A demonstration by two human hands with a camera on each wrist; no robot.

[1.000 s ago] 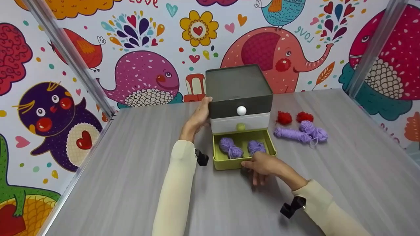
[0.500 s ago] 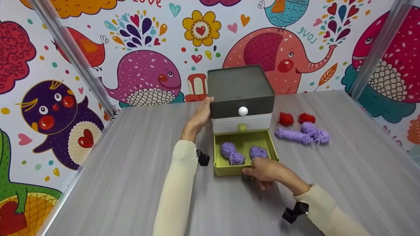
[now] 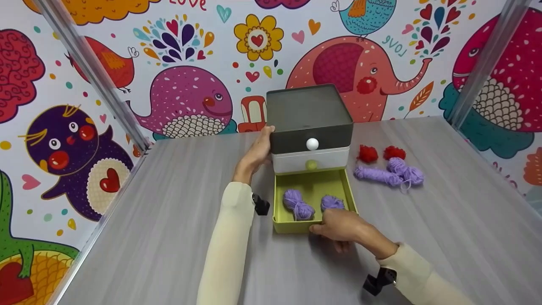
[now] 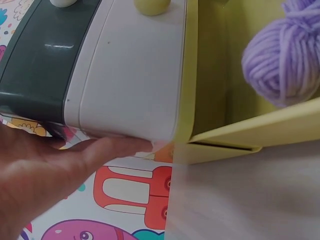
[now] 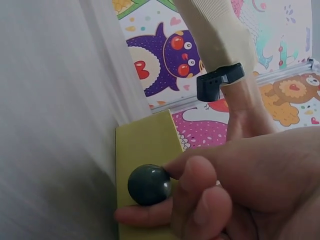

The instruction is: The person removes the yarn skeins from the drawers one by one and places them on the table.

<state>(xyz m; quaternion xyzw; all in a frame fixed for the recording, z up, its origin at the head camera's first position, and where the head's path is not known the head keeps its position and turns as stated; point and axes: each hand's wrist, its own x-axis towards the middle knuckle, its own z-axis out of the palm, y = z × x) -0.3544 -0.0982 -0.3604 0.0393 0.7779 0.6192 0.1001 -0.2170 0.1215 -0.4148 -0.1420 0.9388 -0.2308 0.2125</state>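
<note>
A small drawer cabinet [image 3: 308,108] has a dark grey top tier, a white middle tier and a green bottom drawer [image 3: 313,185], which is pulled out. My left hand [image 3: 256,150] rests flat along the cabinet's left side, its thumb near the upper edge. At the drawer's front, my right hand [image 3: 342,227] pinches a round dark green knob [image 5: 149,184] between thumb and finger; the head view hides this knob. Inside the drawer lie two purple yarn skeins, a left one [image 3: 298,205] and a right one [image 3: 332,203] partly behind the right hand.
Right of the cabinet, two red yarn bundles [image 3: 367,153] lie on the grey table [image 3: 169,220]. In front of them are purple skeins [image 3: 378,175]. A white knob [image 3: 312,144] and a green knob [image 3: 311,164] stick out from the upper tiers. Printed walls [image 3: 258,55] enclose the table.
The green drawer has slid farther out toward me, carrying both skeins. My right hand has come back with it on the knob. The left hand stays against the cabinet.
</note>
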